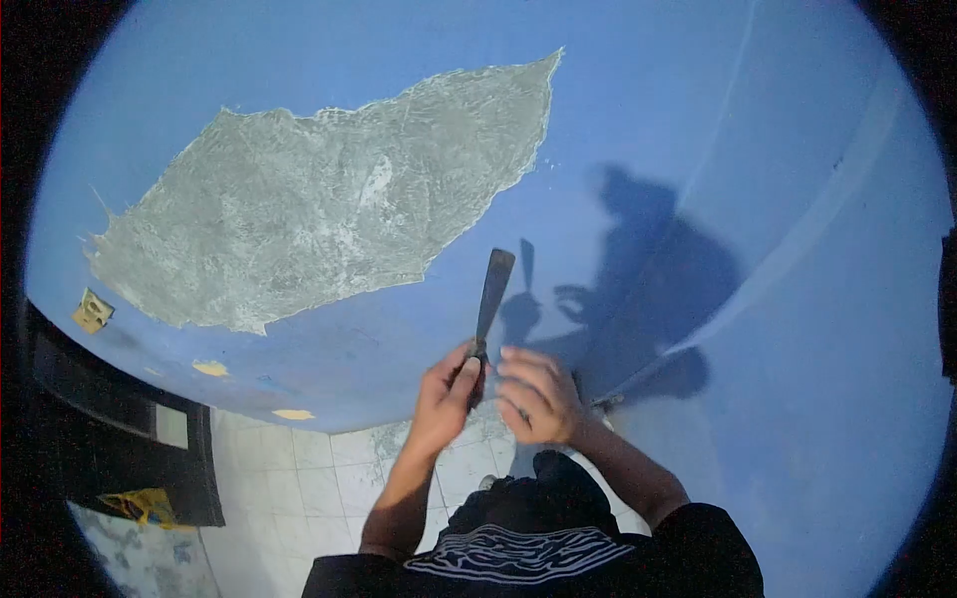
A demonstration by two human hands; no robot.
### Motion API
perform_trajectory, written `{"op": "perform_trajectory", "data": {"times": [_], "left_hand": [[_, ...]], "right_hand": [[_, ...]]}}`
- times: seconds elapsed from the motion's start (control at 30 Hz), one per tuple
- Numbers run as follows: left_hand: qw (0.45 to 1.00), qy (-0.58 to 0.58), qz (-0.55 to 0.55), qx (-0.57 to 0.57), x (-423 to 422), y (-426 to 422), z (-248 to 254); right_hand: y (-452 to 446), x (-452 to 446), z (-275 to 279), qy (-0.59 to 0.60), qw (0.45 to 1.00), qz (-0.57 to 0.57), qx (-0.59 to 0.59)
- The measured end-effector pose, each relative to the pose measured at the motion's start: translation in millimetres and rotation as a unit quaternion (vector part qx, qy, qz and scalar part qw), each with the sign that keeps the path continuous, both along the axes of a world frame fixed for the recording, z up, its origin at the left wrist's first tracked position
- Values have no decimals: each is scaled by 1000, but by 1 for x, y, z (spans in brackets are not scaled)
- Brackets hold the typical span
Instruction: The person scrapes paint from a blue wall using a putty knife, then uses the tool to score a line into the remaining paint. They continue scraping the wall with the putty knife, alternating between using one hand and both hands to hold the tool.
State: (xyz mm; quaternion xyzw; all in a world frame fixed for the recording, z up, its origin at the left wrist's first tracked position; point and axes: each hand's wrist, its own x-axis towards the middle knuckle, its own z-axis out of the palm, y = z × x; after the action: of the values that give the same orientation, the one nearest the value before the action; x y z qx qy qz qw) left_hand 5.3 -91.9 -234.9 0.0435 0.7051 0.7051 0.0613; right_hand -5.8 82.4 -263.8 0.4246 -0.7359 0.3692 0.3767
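Observation:
My left hand is wrapped round the handle of a putty knife, whose dark metal blade points up towards the wall. Just to the right of the handle, my right hand is raised with its fingers slightly curled and apart, and nothing shows in it. Beyond the blade, to the upper left, a large grey bare patch with jagged edges and whitish smears spreads over the blue wall.
A wall box is at the far left, above a dark piece of furniture with a yellow item on it. White floor tiles lie below. Shadows fall on the wall at the right, where it meets another wall.

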Motion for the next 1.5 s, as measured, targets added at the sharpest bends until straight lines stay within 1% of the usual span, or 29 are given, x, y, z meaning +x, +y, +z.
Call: {"op": "perform_trajectory", "data": {"times": [0.07, 0.13, 0.17, 0.2, 0.27, 0.3, 0.43, 0.47, 0.5, 0.53, 0.6, 0.73, 0.77, 0.83, 0.87, 0.93, 1.0, 1.03, 1.07, 1.1, 1.13, 1.2, 1.23, 1.3, 1.33, 1.37, 1.4, 1.47, 1.5], "left_hand": [[1000, 1, 18, 13, -15, 5, 8], [990, 122, 64, 11, -26, 9, 15], [992, 89, 81, 37, -29, 12, 23], [992, 88, 88, 33, -33, 11, 29], [991, 111, 70, -39, -40, 7, 41], [988, 97, 119, -22, -41, 17, 54], [993, 60, 104, -3, -53, 10, 61], [991, 26, 72, 110, -59, 6, 57], [975, -10, 39, 220, -64, 2, 55], [976, -11, 38, 216, -66, -3, 56], [926, -94, -61, 361, -71, -12, 58], [953, -79, -44, 290, -77, -15, 62], [953, -82, -45, 289, -77, -15, 60], [986, -32, -4, 162, -79, -12, 59], [986, -33, -6, 163, -79, -10, 56], [994, 106, -19, 5, -77, -9, 46], [991, 127, -6, -38, -67, -6, 37], [993, 114, -13, -24, -64, 3, 38], [995, 102, -20, -8, -63, 10, 39], [997, 72, -40, 3, -62, 12, 36], [993, 102, -50, -21, -67, 13, 16], [985, 141, -60, -78, -73, 18, 13], [986, 134, -62, -76, -74, 20, 12], [993, 69, -94, 19, -83, 25, 14], [993, 67, -94, 21, -88, 31, 19], [994, 83, -45, 63, -93, 39, 28], [990, 100, 5, 103, -100, 45, 35], [987, 91, 19, 129, -117, 49, 40], [984, 80, 33, 157, -123, 52, 42]], "right_hand": [[3, -35, 37, 57, 998, -6, 14], [-5, -74, 69, 110, 993, 41, 8], [-12, -92, 85, 150, 987, 56, 13], [-19, -110, 99, 192, 979, 70, 16], [-29, -146, 118, 211, 971, 106, 31], [-33, -158, 122, 228, 963, 133, 49], [-42, -187, 125, 241, 957, 144, 73], [-41, -191, 126, 234, 958, 146, 74], [-41, -193, 125, 226, 960, 146, 74], [-42, -196, 124, 226, 961, 144, 71], [-46, -197, 120, 229, 963, 133, 51], [-46, -195, 119, 225, 967, 112, 48], [-46, -195, 119, 223, 966, 109, 65], [-47, -196, 118, 223, 966, 103, 81], [-47, -194, 117, 230, 965, 103, 77], [-42, -184, 111, 236, 964, 99, 75], [-18, -153, 88, 273, 958, 32, -84], [-5, -133, 66, 168, 978, -10, -126], [1, -111, 43, 62, 983, -52, -165], [-8, -81, 24, -158, 948, 6, -278], [-15, -60, 10, -369, 850, 64, -371], [-16, -54, -6, -406, 845, 85, -338], [-17, -53, -13, -455, 798, 133, -373], [-19, -55, -4, -459, 807, 98, -359], [-19, -55, 0, -461, 815, 68, -346], [-12, -54, -2, -506, 817, 72, -267], [-14, -52, -5, -505, 817, 71, -268], [-18, -47, -13, -454, 855, 52, -245], [-23, -44, -15, -499, 813, 81, -290]]}}
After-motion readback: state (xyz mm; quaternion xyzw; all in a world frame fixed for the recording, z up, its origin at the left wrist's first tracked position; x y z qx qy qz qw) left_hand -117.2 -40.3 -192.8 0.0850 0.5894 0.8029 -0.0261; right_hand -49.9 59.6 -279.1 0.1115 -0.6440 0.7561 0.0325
